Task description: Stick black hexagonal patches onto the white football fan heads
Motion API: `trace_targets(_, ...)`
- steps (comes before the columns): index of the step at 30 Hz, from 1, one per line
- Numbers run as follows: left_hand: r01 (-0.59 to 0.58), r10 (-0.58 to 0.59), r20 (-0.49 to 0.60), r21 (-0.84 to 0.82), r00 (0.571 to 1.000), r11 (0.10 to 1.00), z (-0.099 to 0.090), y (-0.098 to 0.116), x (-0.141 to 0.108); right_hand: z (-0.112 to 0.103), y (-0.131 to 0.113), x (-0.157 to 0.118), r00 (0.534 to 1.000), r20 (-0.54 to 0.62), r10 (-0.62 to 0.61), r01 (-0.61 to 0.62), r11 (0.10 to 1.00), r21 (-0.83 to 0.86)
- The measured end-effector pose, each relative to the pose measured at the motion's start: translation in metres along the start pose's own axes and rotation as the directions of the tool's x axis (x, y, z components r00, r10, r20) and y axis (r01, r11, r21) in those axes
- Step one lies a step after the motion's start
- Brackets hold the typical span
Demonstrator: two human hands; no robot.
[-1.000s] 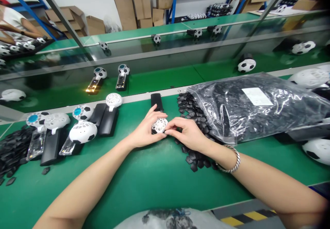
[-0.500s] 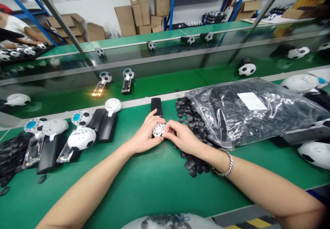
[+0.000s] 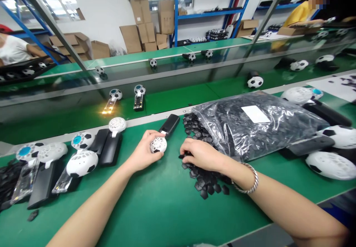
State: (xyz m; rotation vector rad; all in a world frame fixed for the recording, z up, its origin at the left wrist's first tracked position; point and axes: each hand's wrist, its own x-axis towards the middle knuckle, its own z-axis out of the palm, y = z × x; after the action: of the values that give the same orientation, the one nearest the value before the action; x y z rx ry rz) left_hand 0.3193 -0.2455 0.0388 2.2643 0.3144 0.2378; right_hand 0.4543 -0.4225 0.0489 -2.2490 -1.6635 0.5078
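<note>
My left hand [image 3: 145,148] is closed around the white lattice ball head [image 3: 158,145] of a device with a black handle [image 3: 170,125], which lies tilted on the green bench. A black patch shows low on the ball. My right hand [image 3: 198,153] reaches into a pile of black pentagon pieces [image 3: 204,184], its thumb and fingers bent together. A dark piece [image 3: 180,157] shows at those fingertips. Beside the pile lies a clear plastic bag [image 3: 239,128] full of the same pieces, with a white label.
Several football-headed devices [image 3: 82,162] lie at left, beside more black pieces [image 3: 9,180]. White-and-black ball devices [image 3: 330,165] lie at right. Behind a pale rail, the green conveyor [image 3: 178,98] carries more units, one lit [image 3: 109,108]. People [image 3: 15,48] are beyond.
My right hand has left the ball and moved to the pile of black pieces. My left hand has shifted left with the ball, and the black handle now slants to the right.
</note>
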Motion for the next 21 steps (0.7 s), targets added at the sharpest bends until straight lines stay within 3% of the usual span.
trace_targets(2,0.008,-0.009,-0.009,-0.027,1.0,1.0,0.0,0.0,0.001,-0.018,0.007,0.009,0.998,-0.057,0.007,-0.007,1.0,-0.01)
trace_targets(4,0.009,-0.01,-0.021,-0.04,1.0,0.999,0.002,0.0,0.001,-0.046,0.02,0.032,0.984,-0.145,0.106,-0.116,0.991,-0.065)
trace_targets(6,-0.001,0.0,-0.029,-0.048,1.0,0.999,0.004,0.0,0.001,-0.075,0.039,0.064,0.929,-0.218,0.298,-0.341,0.919,-0.197)
trace_targets(9,-0.019,0.016,-0.039,-0.069,0.999,0.997,0.005,-0.001,0.001,-0.1,0.069,0.115,0.863,-0.214,0.457,-0.502,0.824,-0.264)
trace_targets(14,-0.036,0.032,-0.033,-0.121,0.999,0.992,0.006,-0.003,-0.001,-0.085,0.104,0.166,0.795,-0.102,0.598,-0.59,0.724,-0.358)
trace_targets(17,-0.028,0.024,-0.029,-0.142,0.999,0.989,0.006,-0.004,-0.001,-0.072,0.117,0.175,0.786,-0.072,0.613,-0.587,0.706,-0.397)
trace_targets(21,-0.026,0.022,-0.024,-0.177,0.999,0.984,0.005,-0.004,0.0,-0.072,0.129,0.178,0.768,-0.069,0.636,-0.602,0.682,-0.414)
